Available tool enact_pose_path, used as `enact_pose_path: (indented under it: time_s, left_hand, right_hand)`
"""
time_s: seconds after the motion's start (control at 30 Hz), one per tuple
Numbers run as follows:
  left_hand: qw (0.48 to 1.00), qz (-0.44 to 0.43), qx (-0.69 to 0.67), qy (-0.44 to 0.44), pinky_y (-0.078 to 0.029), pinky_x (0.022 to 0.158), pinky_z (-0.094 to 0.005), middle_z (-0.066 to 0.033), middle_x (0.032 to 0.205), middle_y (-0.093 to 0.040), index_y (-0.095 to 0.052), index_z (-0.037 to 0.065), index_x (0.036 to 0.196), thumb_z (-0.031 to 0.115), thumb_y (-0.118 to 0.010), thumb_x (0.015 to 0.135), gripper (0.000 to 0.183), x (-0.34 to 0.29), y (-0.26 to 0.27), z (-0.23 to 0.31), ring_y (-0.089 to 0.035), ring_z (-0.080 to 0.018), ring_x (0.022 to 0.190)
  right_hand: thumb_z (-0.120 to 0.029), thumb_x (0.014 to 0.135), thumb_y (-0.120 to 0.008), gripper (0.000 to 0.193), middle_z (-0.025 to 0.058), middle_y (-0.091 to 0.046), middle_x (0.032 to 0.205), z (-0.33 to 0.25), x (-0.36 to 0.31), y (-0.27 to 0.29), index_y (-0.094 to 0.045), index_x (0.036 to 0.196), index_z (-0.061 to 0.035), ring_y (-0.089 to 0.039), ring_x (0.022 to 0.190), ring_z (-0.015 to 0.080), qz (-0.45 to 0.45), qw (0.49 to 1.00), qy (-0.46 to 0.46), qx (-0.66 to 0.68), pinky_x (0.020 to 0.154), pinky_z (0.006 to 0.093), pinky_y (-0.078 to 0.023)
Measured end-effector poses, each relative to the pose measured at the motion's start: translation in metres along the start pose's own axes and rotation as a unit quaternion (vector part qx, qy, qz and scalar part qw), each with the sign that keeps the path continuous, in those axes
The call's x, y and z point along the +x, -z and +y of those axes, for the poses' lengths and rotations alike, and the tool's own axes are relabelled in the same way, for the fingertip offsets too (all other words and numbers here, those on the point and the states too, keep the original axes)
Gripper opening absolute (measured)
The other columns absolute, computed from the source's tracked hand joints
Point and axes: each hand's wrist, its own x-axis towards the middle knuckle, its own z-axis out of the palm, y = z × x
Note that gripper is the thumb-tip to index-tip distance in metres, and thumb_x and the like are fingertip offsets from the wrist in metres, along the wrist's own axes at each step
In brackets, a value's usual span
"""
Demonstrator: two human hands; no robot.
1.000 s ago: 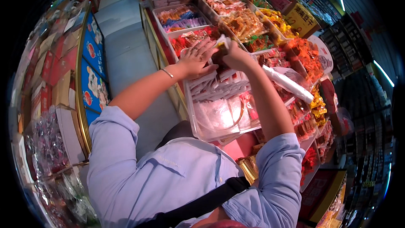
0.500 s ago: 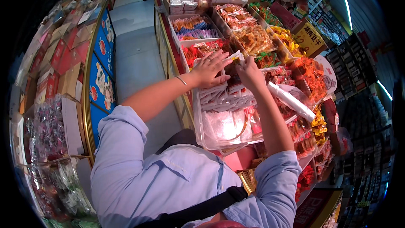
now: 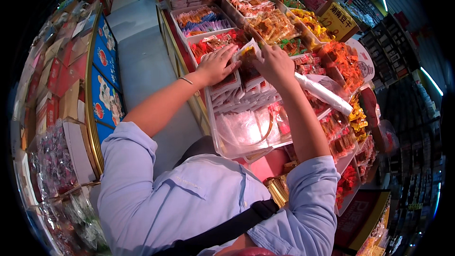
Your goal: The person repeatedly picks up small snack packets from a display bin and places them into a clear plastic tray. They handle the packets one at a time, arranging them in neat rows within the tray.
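My right hand [image 3: 276, 65] pinches the edge of a flat snack packet [image 3: 247, 56] with a white border and a dark brown and yellow middle. That packet stands tilted above rows of similar white-edged packets [image 3: 249, 94] in a clear plastic bin [image 3: 215, 135]. To its left, my left hand [image 3: 215, 66] lies palm down with fingers stretched over the packets. Its fingertips are close to the held packet; whether they touch it I cannot tell. Just beyond that hand are red snack packets [image 3: 208, 43].
Trays of orange-wrapped [image 3: 342, 64] and yellow-wrapped snacks [image 3: 310, 22] surround the bin. A roll of white plastic bags [image 3: 327, 96] lies by my right forearm. Across the aisle floor [image 3: 147, 61] stands another display with blue panels [image 3: 105, 66]. A yellow sign [image 3: 339, 21] rises behind the trays.
The whole view has shifted, moving the display slightly left and up. My left fingers have drawn away from my right hand, and more of the held packet shows between them.
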Motion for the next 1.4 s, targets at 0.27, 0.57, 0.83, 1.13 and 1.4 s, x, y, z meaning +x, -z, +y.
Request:
enact_pose_path:
  time_s: [0.27, 0.57, 0.83, 1.13, 1.4]
  left_hand:
    - [0.980, 0.067, -0.175, -0.068, -0.035, 0.083, -0.0351, -0.0130, 0.096, -0.046, -0.047, 0.003, 0.095, 0.030, -0.041, 0.084, 0.029, 0.002, 0.005, -0.008, -0.047, -0.0295, 0.093]
    - [0.981, 0.072, -0.180, 0.012, -0.040, 0.072, -0.0363, -0.0115, 0.084, -0.052, -0.049, 0.004, 0.086, 0.026, -0.047, 0.077, 0.024, 0.005, 0.003, -0.001, -0.050, -0.0307, 0.083]
    - [0.958, 0.140, -0.251, 0.019, -0.039, 0.069, -0.0334, -0.0125, 0.076, -0.051, -0.049, 0.001, 0.083, 0.023, -0.045, 0.076, 0.023, -0.005, 0.013, 0.001, -0.050, -0.0262, 0.074]
    - [0.934, 0.173, -0.307, 0.052, -0.039, 0.070, -0.0321, -0.0145, 0.076, -0.052, -0.049, 0.000, 0.086, 0.024, -0.039, 0.082, 0.026, -0.011, 0.016, 0.000, -0.051, -0.0251, 0.074]
    - [0.933, 0.151, -0.319, 0.066, -0.037, 0.071, -0.0307, -0.0117, 0.077, -0.049, -0.047, 0.002, 0.087, 0.026, -0.037, 0.083, 0.027, -0.015, 0.013, -0.006, -0.048, -0.0227, 0.075]
  right_hand:
    - [-0.025, 0.074, -0.051, 0.021, 0.0146, -0.057, 0.077, -0.008, 0.002, 0.010, -0.052, 0.080, -0.0049, -0.056, 0.075, 0.0305, 0.016, 0.999, -0.021, 0.047, 0.065, 0.0396, -0.045]
    - [-0.017, 0.075, -0.044, 0.026, 0.0224, -0.057, 0.082, -0.006, 0.005, 0.010, -0.043, 0.097, -0.0028, -0.054, 0.079, 0.0384, -0.077, 0.983, -0.079, 0.143, 0.069, 0.0446, -0.042]
    - [-0.019, 0.075, -0.048, 0.042, 0.0268, -0.055, 0.085, -0.022, 0.003, 0.032, -0.037, 0.113, -0.0061, -0.054, 0.083, 0.0386, -0.046, 0.977, -0.052, 0.203, 0.071, 0.0426, -0.042]
    - [-0.008, 0.073, -0.042, 0.018, 0.0234, -0.057, 0.072, -0.051, 0.000, 0.021, -0.042, 0.088, 0.0025, -0.056, 0.070, 0.0388, -0.092, 0.987, -0.002, 0.128, 0.063, 0.0449, -0.043]
    - [-0.008, 0.072, -0.042, 0.023, 0.0247, -0.056, 0.078, -0.036, 0.009, 0.018, -0.040, 0.093, 0.0004, -0.054, 0.077, 0.0397, -0.165, 0.982, -0.024, 0.087, 0.067, 0.0454, -0.042]
